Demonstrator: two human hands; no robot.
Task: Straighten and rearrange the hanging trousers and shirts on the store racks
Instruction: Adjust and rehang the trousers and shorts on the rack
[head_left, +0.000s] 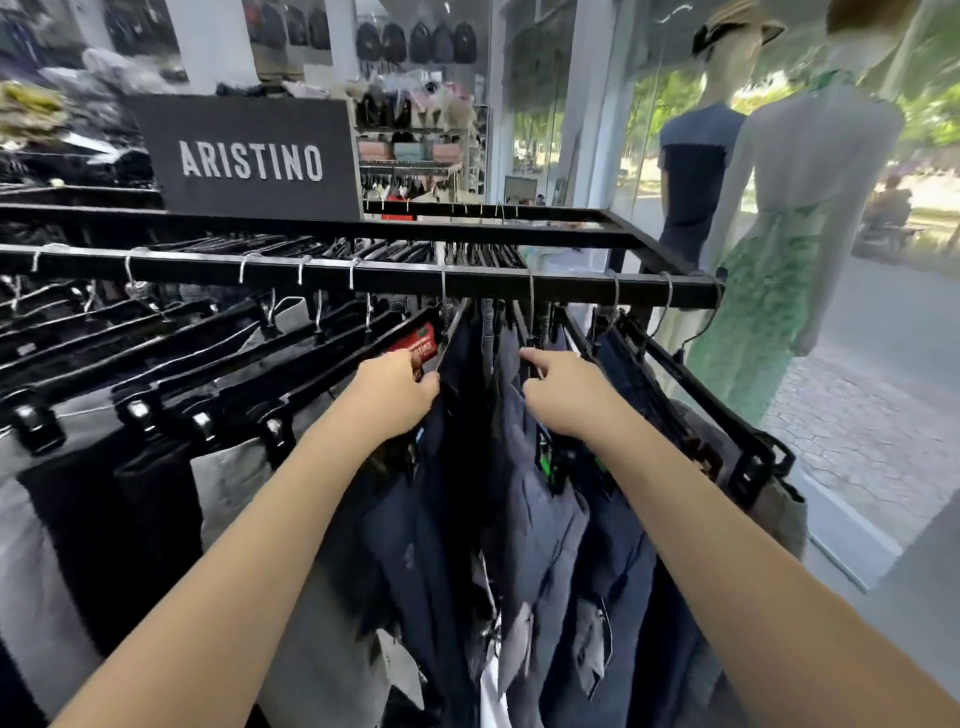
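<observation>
A black rack rail (395, 278) runs across the view with trousers on black clip hangers. Grey and black trousers (223, 483) hang at the left, dark navy trousers (545, 525) in the middle and right. My left hand (395, 397) grips the top of a hanger with dark trousers, beside a red tag (418, 345). My right hand (566, 395) is closed on the neighbouring hanger of navy trousers, a gap showing between the two hands. Both hands sit just below the rail.
A black ARISTINO sign (249, 158) stands on the rack's upper frame. Two dressed mannequins (779, 218) stand at the right by the shop window (883, 389). Shelves of bags and clothes (415, 104) fill the back.
</observation>
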